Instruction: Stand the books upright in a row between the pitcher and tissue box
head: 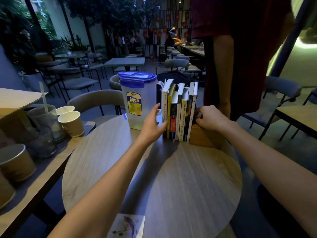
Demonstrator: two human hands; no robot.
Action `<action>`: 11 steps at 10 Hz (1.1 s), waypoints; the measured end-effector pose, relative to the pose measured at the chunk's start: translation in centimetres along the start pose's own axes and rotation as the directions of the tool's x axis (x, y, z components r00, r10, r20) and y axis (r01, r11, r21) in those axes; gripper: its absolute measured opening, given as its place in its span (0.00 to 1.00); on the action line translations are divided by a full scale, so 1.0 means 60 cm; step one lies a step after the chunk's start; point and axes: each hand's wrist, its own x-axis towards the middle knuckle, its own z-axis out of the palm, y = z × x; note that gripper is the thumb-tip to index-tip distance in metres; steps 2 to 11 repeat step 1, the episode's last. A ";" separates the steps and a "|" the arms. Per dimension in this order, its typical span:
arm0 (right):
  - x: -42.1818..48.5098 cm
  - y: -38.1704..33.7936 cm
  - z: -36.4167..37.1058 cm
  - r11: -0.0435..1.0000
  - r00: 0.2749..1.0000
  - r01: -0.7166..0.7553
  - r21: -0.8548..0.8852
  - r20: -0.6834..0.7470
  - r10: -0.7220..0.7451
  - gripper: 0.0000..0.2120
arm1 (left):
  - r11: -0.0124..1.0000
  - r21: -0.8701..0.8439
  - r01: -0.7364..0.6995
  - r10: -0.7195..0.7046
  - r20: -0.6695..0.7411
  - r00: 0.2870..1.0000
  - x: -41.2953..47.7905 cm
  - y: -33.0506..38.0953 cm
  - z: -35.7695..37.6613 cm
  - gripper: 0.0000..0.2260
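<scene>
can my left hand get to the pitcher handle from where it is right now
Probably yes. The left hand is open right beside the pitcher, with its handle just above the fingertips and nothing between; the books stand close alongside.

The near half of the round wood-grain desk (180, 177) lies open; at its far edge stand the blue-lidded plastic pitcher (137, 100), upright paperback books (180, 114) and brown tissue box (204, 136).

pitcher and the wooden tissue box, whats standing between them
In the head view, a row of upright books fills the gap between the pitcher and the tissue box.
</scene>
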 end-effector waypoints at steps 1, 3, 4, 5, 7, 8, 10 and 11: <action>-0.009 -0.006 -0.006 0.999 0.991 0.005 0.047 -0.135 0.002 0.06 | 1.000 0.019 -0.006 0.008 -0.089 0.996 -0.007 0.007 -0.022 0.13; -0.009 -0.006 -0.006 0.999 0.991 0.005 0.047 -0.135 0.002 0.06 | 1.000 0.019 -0.006 0.008 -0.089 0.996 -0.007 0.007 -0.022 0.13; -0.009 -0.006 -0.006 0.999 0.991 0.005 0.047 -0.135 0.002 0.06 | 1.000 0.019 -0.006 0.008 -0.089 0.996 -0.007 0.007 -0.022 0.13; -0.009 -0.006 -0.006 0.999 0.991 0.005 0.047 -0.135 0.002 0.06 | 1.000 0.019 -0.006 0.008 -0.089 0.996 -0.007 0.007 -0.022 0.13; -0.009 -0.006 -0.006 0.999 0.991 0.005 0.047 -0.135 0.002 0.06 | 1.000 0.019 -0.006 0.008 -0.089 0.996 -0.007 0.007 -0.022 0.13; -0.009 -0.006 -0.006 0.999 0.991 0.005 0.047 -0.135 0.002 0.06 | 1.000 0.019 -0.006 0.008 -0.089 0.996 -0.007 0.007 -0.022 0.13; -0.009 -0.006 -0.006 0.999 0.991 0.005 0.047 -0.135 0.002 0.06 | 1.000 0.019 -0.006 0.008 -0.089 0.996 -0.007 0.007 -0.022 0.13; -0.009 -0.006 -0.006 0.999 0.991 0.005 0.047 -0.135 0.002 0.06 | 1.000 0.019 -0.006 0.008 -0.089 0.996 -0.007 0.007 -0.022 0.13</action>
